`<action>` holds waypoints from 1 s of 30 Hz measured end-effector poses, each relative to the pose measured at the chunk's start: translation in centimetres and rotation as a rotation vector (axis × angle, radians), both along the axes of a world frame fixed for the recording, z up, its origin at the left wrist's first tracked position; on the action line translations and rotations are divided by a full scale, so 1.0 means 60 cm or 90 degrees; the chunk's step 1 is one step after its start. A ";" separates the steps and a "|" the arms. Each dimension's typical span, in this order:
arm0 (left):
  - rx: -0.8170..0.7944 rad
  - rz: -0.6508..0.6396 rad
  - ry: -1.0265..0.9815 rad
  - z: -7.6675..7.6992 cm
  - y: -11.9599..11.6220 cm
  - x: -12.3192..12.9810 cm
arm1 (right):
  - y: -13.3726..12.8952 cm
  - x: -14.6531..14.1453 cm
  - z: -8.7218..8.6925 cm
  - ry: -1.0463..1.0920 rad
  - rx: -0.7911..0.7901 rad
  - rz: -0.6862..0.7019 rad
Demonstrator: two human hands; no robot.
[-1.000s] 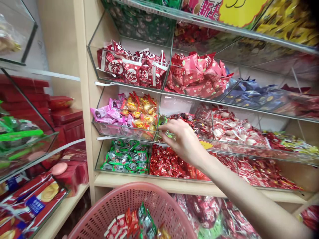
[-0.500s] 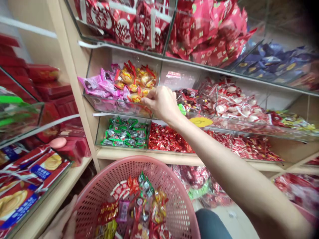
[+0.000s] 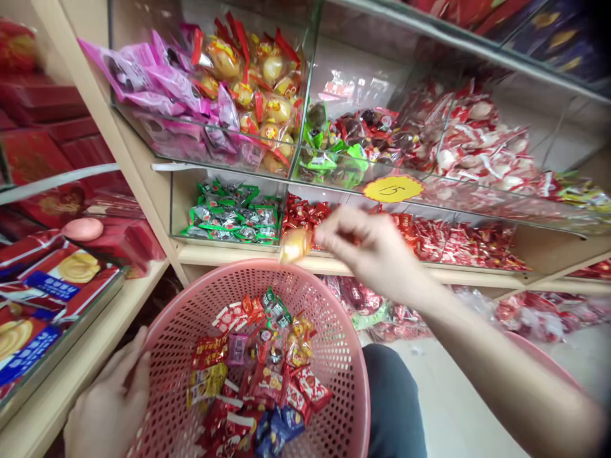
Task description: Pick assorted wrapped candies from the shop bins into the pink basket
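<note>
My right hand (image 3: 367,251) pinches a yellow wrapped candy (image 3: 294,245) between its fingertips, just above the rim of a pink plastic basket (image 3: 305,280). My left hand (image 3: 109,401) grips that perforated basket at its near left rim. Inside lies a heap of wrapped candies (image 3: 258,372) in red, yellow, green and blue. Behind my right hand, an acrylic bin of yellow candies with red tips (image 3: 252,95) stands on the shelf, with pink packets (image 3: 153,83) sharing the compartment.
Acrylic bins of green-wrapped sweets (image 3: 233,213) and red-wrapped sweets (image 3: 420,242) line the pale wooden shelving (image 3: 334,264), with a yellow price tag (image 3: 392,188) above. At left are red boxes (image 3: 38,159) and biscuit packs (image 3: 52,280). Bagged red goods (image 3: 534,312) lie low at right.
My right hand has come down from the yellow candy bin to above the basket, now pinching a candy. The view has tilted downward, and my left hand shows more fully on the rim.
</note>
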State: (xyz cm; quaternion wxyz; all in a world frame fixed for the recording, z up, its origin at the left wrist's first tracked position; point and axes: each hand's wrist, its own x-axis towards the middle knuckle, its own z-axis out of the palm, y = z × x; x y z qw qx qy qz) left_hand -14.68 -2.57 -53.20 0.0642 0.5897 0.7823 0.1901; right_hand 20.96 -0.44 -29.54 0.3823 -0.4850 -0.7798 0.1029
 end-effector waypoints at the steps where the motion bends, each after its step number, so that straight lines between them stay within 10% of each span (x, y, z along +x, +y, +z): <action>1: -0.016 0.010 0.016 0.010 -0.002 0.006 | -0.010 0.009 -0.036 -0.056 -0.078 0.018; 8: -0.016 0.013 0.043 0.040 -0.006 0.029 | -0.055 0.027 -0.208 -0.586 -0.290 -0.009; 30: -0.003 0.015 0.049 0.057 -0.019 0.038 | -0.031 -0.009 -0.277 -0.719 -0.283 -0.034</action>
